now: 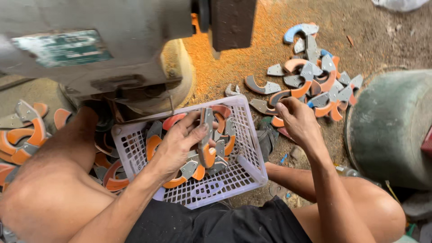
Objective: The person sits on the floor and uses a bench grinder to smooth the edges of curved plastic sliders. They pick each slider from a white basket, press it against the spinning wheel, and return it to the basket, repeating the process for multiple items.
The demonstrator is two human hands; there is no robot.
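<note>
My left hand [180, 144] is closed around a curved piece with a grey metal end and an orange grip [207, 139], held upright over a white plastic basket [245, 166]. Several similar grey and orange curved pieces [222, 148] lie inside that basket. My right hand [297, 119] reaches to the floor at the near edge of a loose pile of the same pieces [315, 76]. Its fingers are bent down onto an orange piece [277, 122]; whether they grip it is hidden.
A grey machine body [90, 45] with a buffing wheel [177, 76] stands above the basket. Orange dust [234, 63] covers the ground. More pieces lie at the left [22, 135]. A greenish drum [396, 126] stands at the right. My bare knees flank the basket.
</note>
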